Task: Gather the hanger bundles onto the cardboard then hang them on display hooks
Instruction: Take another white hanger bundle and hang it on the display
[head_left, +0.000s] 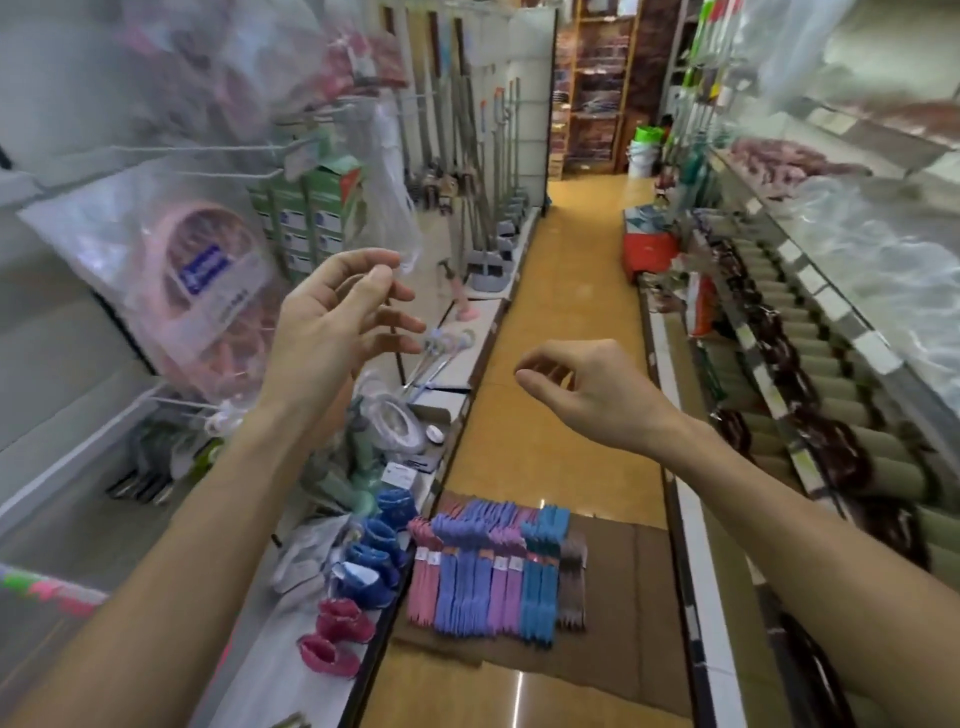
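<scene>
Hanger bundles (496, 566) lie gathered on the cardboard (623, 597), ready for hanging, while the left hand (332, 322) and right hand (582, 384) hover empty, fingers loose.

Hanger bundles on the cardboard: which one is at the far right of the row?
The brown bundle, the only dark brown one, beside the blue bundle; it looks narrower than the others.

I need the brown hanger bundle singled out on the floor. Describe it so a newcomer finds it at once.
Look down the aisle floor to the flat cardboard lying between the two shelf runs. A row of hanger bundles lies side by side on it: pink, blue, purple, teal. The brown hanger bundle is the last one at the right end, next to the teal, and the only dark, dull-coloured one.
</scene>
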